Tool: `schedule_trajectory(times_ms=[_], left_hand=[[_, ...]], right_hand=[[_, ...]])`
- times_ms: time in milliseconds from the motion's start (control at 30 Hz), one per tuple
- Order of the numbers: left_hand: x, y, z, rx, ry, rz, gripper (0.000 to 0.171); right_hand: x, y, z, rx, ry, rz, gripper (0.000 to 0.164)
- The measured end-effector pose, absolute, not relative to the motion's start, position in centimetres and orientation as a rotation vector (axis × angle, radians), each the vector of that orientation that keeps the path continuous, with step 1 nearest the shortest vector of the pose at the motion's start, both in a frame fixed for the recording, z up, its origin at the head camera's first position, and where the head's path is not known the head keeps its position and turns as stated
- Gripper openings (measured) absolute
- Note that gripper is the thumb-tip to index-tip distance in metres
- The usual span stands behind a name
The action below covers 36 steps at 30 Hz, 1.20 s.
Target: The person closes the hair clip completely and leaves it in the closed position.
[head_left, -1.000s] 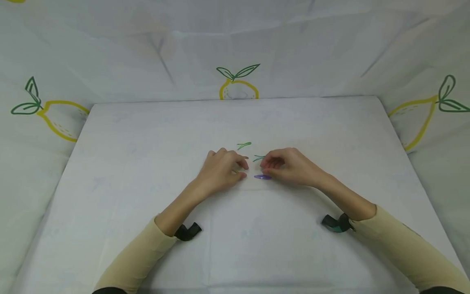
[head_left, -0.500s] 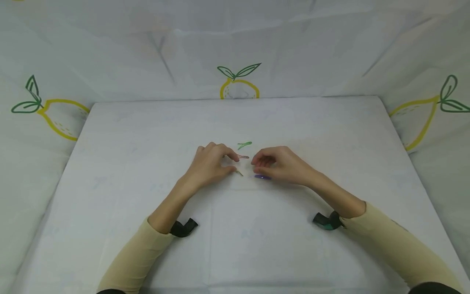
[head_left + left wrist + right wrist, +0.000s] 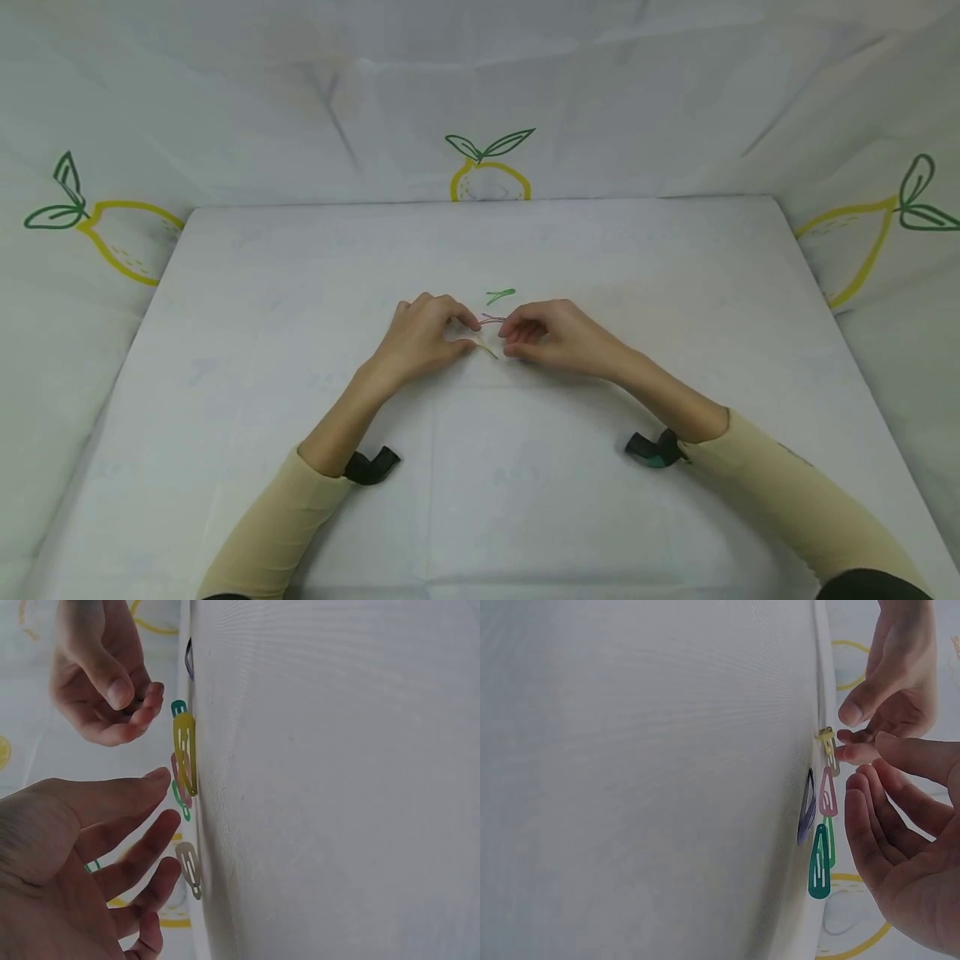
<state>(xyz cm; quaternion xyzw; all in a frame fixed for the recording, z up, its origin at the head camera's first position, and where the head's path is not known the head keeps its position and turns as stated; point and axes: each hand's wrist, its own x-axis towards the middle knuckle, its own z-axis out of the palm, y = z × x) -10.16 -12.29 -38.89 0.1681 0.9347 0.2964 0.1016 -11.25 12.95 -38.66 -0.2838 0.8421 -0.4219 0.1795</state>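
Observation:
Several snap hair clips lie on the white table between my hands. My left hand (image 3: pixel 423 342) hovers beside the yellow clip (image 3: pixel 185 754), its fingers loosely bent with nothing held. The beige clip (image 3: pixel 187 866) is near its fingers in the left wrist view and hidden in the head view. My right hand (image 3: pixel 562 337) is loosely bent too and holds nothing. It covers the teal clip (image 3: pixel 820 862) and purple clip (image 3: pixel 807 806) from the head view. A pink clip (image 3: pixel 492 320) sits between both hands' fingertips, and a light green clip (image 3: pixel 501 294) lies farther back.
White cloth covers the table (image 3: pixel 517 483) and the walls around it, printed with lemons (image 3: pixel 490 182). Dark wrist-worn devices (image 3: pixel 372 465) stick out under both sleeves.
My left hand has shifted left, baring the yellow and pink clips. The right hand has moved left over the teal and purple clips, which were visible before.

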Motion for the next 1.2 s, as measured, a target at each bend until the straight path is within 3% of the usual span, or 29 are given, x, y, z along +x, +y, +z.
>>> schedule_trajectory(times_ms=[1200], left_hand=[[-10.5, -12.9, -39.1, 0.546, 2.621, 0.87, 0.027]], right_hand=[[-11.7, 10.6, -39.0, -0.841, 2.378, -0.981, 0.016]])
